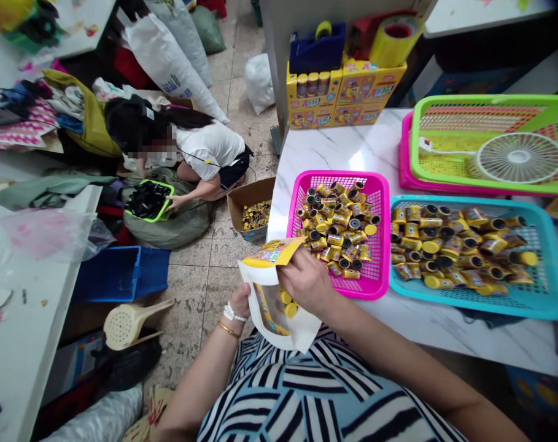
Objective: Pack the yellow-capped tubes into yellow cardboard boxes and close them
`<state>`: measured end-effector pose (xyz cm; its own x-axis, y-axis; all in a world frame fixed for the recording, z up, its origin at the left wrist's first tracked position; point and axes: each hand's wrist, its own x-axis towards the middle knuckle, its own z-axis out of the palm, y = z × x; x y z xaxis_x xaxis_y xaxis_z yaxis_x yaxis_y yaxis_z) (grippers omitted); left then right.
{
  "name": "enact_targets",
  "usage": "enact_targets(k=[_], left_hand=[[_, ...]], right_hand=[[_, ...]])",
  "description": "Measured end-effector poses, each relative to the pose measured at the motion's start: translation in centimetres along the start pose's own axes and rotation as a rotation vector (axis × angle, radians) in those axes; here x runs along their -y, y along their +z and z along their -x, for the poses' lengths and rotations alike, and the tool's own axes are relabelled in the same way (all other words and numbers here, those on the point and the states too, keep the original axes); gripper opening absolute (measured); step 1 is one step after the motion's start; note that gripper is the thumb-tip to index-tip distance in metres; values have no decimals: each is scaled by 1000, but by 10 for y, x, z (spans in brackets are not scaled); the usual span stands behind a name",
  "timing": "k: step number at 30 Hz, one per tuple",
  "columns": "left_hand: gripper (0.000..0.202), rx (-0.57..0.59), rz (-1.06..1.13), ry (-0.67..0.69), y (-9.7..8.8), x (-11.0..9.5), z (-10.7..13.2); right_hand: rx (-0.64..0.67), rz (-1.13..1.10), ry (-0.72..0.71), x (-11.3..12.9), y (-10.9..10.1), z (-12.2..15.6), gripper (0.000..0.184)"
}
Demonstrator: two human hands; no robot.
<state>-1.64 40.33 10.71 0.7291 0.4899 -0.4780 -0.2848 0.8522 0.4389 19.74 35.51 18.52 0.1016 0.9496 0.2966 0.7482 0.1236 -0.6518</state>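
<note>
black-and-white striped blouse [279, 393] fills the bottom of my view, and just above it both my hands are closed on a white plastic pouch [260, 319] with a yellow printed top and a clear window. my right hand [306, 279] grips the pouch's front, fingers curled over the edge, while my left hand [238, 302], wearing a white beaded bracelet [235, 314] and a thin gold bangle [228, 329], supports it from behind. through the window, yellow-capped tubes [285, 305] sit inside. a firm, even hold from both sides keeps the mouth open without creasing the window.

just ahead of the pouch, on a white marble table [334, 147], a pink plastic mesh basket [383, 233] holds a heap of yellow-and-black tubes [338, 230]. to the right of the pouch, a teal plastic mesh basket [555, 288] holds more. well left of the pouch, on the floor, a co-worker [209, 150] crouches over a green tray of dark tubes [147, 199], near a brown cardboard box [235, 209] of small yellow tubes.
</note>
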Motion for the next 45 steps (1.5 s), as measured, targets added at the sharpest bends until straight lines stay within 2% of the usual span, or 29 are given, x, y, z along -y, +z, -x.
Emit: enact_targets(k=[3, 5, 7, 9, 11, 14, 17, 20, 24, 27, 30, 32, 34, 37, 39, 41, 43, 45], left_hand=[[43, 91, -2, -54, -3, 5, 9], [53, 119, 29, -77, 0, 6, 12], [61, 100, 105, -45, 4, 5, 12], [64, 53, 185, 25, 5, 1, 8], [61, 13, 216, 98, 1, -7, 5], [53, 10, 171, 137, -5, -20, 1], [53, 23, 122, 117, -2, -29, -4], [54, 14, 150, 150, 6, -28, -15], [56, -15, 204, 150, 13, -14, -32], [57, -59, 222, 143, 12, -6, -38], [55, -53, 236, 164, 12, -4, -38], [56, -20, 230, 158, 13, -5, -37], [58, -12, 218, 172, 14, -5, -36], [62, -67, 208, 227, 16, -6, -36], [64, -99, 192, 232, 18, -7, -36], [64, -114, 164, 226, 21, -9, -37], [63, -125, 140, 232, 23, -11, -38], [62, -133, 122, 231, 25, -13, -39]], right_hand=[[-21, -101, 37, -5, -8, 11, 26], [-28, -108, 93, -21, -18, 21, 28], [-14, 21, 225, -46, -30, 30, 30], [82, 251, 396, -73, -39, 39, 30], [261, 478, 508, -97, -42, 45, 36], [443, 675, 539, -114, -36, 46, 49], [513, 686, 541, -117, -28, 40, 41], [549, 637, 548, -113, -23, 36, 31], [491, 611, 569, -105, -18, 39, 38], [501, 599, 538, -100, -8, 37, 44], [515, 571, 549, -101, 0, 33, 36], [428, 490, 589, -104, 0, 33, 36], [245, 308, 641, -108, -5, 37, 43], [10, -251, 738, -107, -18, 43, 46], [-43, -648, 783, -97, -29, 41, 45], [-71, -875, 784, -80, -41, 33, 42], [-57, -965, 724, -59, -52, 22, 39], [21, -958, 620, -37, -58, 13, 34]])
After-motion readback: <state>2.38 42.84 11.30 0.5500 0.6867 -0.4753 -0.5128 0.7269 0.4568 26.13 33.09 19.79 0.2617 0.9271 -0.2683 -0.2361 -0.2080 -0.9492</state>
